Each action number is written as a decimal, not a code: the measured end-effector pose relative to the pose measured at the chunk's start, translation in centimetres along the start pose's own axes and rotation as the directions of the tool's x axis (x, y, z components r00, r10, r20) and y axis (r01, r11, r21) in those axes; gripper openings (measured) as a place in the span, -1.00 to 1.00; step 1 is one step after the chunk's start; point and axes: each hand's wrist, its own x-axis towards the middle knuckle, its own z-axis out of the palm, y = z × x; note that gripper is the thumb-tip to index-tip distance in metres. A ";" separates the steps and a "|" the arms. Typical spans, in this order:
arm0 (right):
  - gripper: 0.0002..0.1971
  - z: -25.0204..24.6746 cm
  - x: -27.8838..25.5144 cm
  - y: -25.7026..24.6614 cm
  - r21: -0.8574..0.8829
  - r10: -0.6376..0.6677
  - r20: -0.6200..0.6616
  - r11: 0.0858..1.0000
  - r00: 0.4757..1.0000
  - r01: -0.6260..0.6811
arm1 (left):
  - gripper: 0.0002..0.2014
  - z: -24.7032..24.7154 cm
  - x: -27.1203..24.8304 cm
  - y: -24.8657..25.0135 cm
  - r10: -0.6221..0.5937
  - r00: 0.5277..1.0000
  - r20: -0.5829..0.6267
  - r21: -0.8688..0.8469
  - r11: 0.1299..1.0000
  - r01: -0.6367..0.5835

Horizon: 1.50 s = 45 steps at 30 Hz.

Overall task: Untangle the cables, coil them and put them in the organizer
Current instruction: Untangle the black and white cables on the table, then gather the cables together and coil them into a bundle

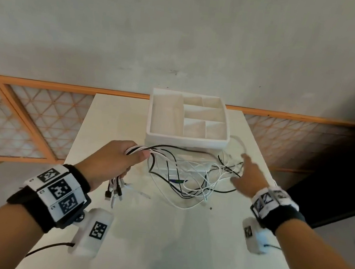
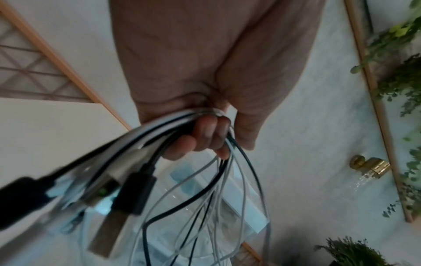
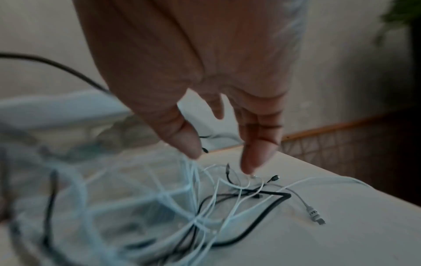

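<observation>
A tangle of black and white cables (image 1: 191,178) lies on the white table, in front of the white organizer (image 1: 165,134) with its several compartments. My left hand (image 1: 123,159) grips one end of the cable bundle (image 2: 173,126) above the table; their USB plugs (image 1: 114,191) hang below my fist. My right hand (image 1: 244,177) hovers over the right side of the tangle with fingers spread and holds nothing. In the right wrist view its fingertips (image 3: 252,162) are just above loose cable ends (image 3: 250,181) and a white plug (image 3: 315,216).
The table (image 1: 181,245) has bare room toward me; its right edge (image 1: 264,164) is close to my right hand. An orange lattice frame (image 1: 30,117) runs along the wall behind. Plants (image 2: 401,86) and a brass fitting (image 2: 369,165) show in the left wrist view.
</observation>
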 end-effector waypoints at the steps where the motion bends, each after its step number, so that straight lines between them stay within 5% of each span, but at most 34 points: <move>1: -0.16 1.1 -0.6 -0.1 -0.103 0.033 0.069 0.994 0.997 -0.026 | -0.55 -0.1 -0.1 0.1 0.014 1.000 -0.010 0.019 1.000 -0.014; 5: -0.09 0.9 -3.5 -3.2 -0.138 -0.249 0.050 0.958 0.967 0.253 | -0.64 0.5 -0.5 0.7 0.111 0.992 0.059 0.231 0.965 -0.122; 9: -0.08 -0.2 -8.2 -10.1 0.243 -0.680 0.079 0.722 0.729 0.648 | -0.89 2.7 -1.0 2.6 0.268 0.930 0.253 0.227 0.918 -0.326; 12: -0.46 1.4 -8.5 -12.1 0.307 -0.761 -0.126 0.581 0.637 0.754 | -0.74 3.8 -1.5 3.6 0.403 0.879 0.256 0.133 0.885 -0.445; 15: -0.86 1.1 -7.6 -11.7 0.369 -0.601 -0.300 0.643 0.741 0.671 | -0.77 3.3 -1.2 2.7 0.375 0.898 0.232 0.122 0.904 -0.409; 18: -0.94 1.1 -7.1 -10.9 0.435 -0.465 -0.379 0.674 0.801 0.597 | -0.77 2.7 -0.8 0.6 0.292 0.940 0.176 0.211 0.921 -0.326; 21: -0.83 1.2 -7.8 -10.8 0.175 -0.603 -0.242 0.743 0.760 0.646 | -0.78 3.3 -0.7 -0.4 0.281 0.943 0.178 0.311 0.893 -0.325; 25: -0.55 1.5 -9.1 -12.1 -0.072 -0.710 0.009 0.702 0.704 0.709 | -0.77 4.2 -0.5 0.7 0.341 0.874 0.346 0.427 0.772 -0.471; 27: -0.55 1.4 -9.3 -12.5 0.104 -0.714 -0.025 0.694 0.700 0.712 | -0.77 4.2 -0.2 1.2 0.360 0.876 0.322 0.388 0.794 -0.468; 29: -0.62 0.6 -9.3 -12.2 0.332 -0.642 -0.074 0.706 0.763 0.626 | -0.79 3.6 0.0 1.2 0.329 0.915 0.232 0.241 0.892 -0.381; 32: -0.65 -0.5 -9.4 -11.6 0.560 -0.566 -0.116 0.641 0.816 0.524 | -0.54 3.2 -0.4 0.5 0.231 0.952 0.201 -0.007 0.972 -0.234; 36: -0.70 -1.4 -9.4 -10.6 0.568 -0.573 -0.133 0.625 0.809 0.536 | -0.86 3.8 -0.9 0.3 0.193 0.954 0.228 -0.173 0.973 -0.156; 38: -0.76 -1.9 -9.6 -10.4 0.529 -0.593 -0.062 0.662 0.802 0.531 | -0.98 3.4 -0.8 1.1 0.239 0.944 0.227 0.021 0.968 -0.250; 41: -0.78 -1.9 -9.7 -10.9 0.405 -0.658 0.023 0.695 0.753 0.595 | -0.87 3.1 -0.5 2.4 0.324 0.902 0.286 0.358 0.837 -0.414; 43: -0.78 -1.8 -9.9 -11.3 0.430 -0.686 0.003 0.658 0.728 0.618 | -0.86 3.0 -0.3 2.9 0.350 0.898 0.266 0.394 0.811 -0.433; 45: -0.80 -1.9 -10.1 -11.3 0.528 -0.673 -0.083 0.596 0.735 0.605 | -0.81 2.8 -0.1 2.9 0.333 0.920 0.208 0.299 0.874 -0.384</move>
